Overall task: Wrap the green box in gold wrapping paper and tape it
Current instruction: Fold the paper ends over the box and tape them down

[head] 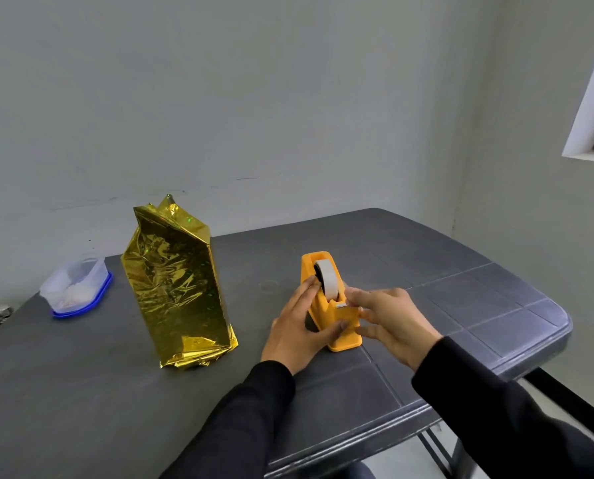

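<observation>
Dark grey moulded plastic, ribbed into panels, makes up the table set against a plain pale wall. On it the left hand clasps the orange tape dispenser, thumb on its near face and fingers curled round its far side, while the right hand has its fingertips pinched at the loose tape end by the cutter, just right of the left thumb; whether they hold the tape already I cannot tell. To do this well, brace the dispenser down, draw the strip out taut, then tear downward against the blade. Well left of the left fingers stands the gold-wrapped box, upright, its crinkled foil glossy, the top flaps peaked and seemingly unsealed. Beyond it sits a translucent tub.
</observation>
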The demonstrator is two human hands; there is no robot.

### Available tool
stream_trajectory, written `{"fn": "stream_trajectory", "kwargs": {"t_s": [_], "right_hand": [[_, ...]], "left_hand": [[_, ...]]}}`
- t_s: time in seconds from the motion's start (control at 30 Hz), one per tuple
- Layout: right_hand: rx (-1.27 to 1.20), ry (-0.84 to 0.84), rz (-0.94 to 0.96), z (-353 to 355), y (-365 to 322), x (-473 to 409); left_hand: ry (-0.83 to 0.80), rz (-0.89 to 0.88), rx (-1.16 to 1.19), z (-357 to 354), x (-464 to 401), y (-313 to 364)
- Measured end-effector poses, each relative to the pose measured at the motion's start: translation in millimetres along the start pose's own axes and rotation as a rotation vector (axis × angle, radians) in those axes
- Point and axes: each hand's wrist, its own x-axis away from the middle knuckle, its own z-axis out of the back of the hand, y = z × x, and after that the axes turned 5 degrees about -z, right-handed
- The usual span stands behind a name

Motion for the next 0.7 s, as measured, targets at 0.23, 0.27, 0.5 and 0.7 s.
{"fn": "stream_trajectory", "kwargs": {"t_s": [0.23, 0.27, 0.5, 0.7], "right_hand": [[0.15, 0.024, 0.084, 5, 29, -1], [0.158, 0.024, 0.085, 5, 30, -1], [0.214, 0.025, 0.15, 5, 34, 3], [0.509, 0.039, 0.264, 11, 35, -4]], "left_hand": [[-0.037, 0.014, 0.107, 4, 0, -5], [-0.048, -0.001, 0.106, 4, 0, -6], [-0.034, 0.016, 0.19, 8, -2, -6], [-0.022, 0.038, 0.225, 6, -3, -8]]}}
